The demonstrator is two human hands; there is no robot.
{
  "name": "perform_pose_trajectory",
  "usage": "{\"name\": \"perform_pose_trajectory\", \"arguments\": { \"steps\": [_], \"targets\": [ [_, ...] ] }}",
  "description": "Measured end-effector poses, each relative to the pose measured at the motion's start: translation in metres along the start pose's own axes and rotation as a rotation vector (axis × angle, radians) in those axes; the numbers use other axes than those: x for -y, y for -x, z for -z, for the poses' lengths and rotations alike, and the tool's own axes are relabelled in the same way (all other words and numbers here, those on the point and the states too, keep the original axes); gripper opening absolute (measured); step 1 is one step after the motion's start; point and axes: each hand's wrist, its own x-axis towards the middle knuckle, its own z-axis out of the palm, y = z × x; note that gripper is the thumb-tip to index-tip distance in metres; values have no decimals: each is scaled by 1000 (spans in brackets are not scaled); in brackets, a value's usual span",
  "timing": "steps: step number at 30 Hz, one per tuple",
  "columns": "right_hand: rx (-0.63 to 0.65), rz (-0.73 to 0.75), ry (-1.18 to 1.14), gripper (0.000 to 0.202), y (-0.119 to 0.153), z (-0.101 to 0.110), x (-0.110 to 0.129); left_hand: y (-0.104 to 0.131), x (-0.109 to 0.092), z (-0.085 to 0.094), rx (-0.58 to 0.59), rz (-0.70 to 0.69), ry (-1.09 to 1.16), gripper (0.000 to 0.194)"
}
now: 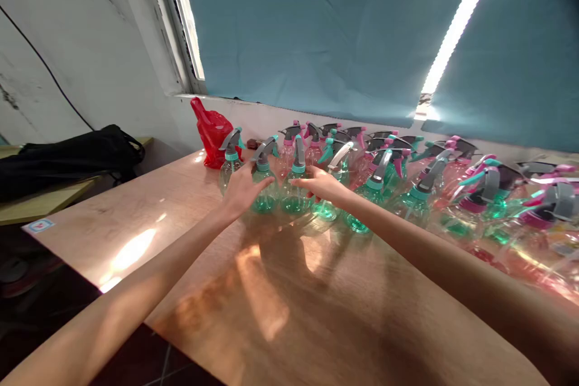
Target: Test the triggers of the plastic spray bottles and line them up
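Observation:
My left hand (240, 188) is at the side of a green spray bottle (264, 196) with a grey and teal head. Its thumb lies across the front of that bottle and the other fingers are partly hidden behind it. A second green spray bottle (295, 200) stands just to the right, upright on the table. My right hand (324, 185) holds this one from the right side, thumb and fingers curled at its upper body. Left of my left hand, another clear spray bottle (231, 160) with a teal collar is partly covered by the hand.
Many pink and green spray bottles (418, 193) crowd the wooden table (203, 307) along the wall and to the right. A red plastic bag (213, 132) stands at the back left. A black bag (85, 154) rests on a separate surface. A blue curtain (307, 30) hangs behind.

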Motion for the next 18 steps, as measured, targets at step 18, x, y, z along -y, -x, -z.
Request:
{"name": "perform_pose_trajectory", "arguments": {
  "steps": [18],
  "targets": [
    [-51, 31, 52, 48, -5, -12, -3, -15, 14, -18, -82, -29, 36, 51]
  ]
}}
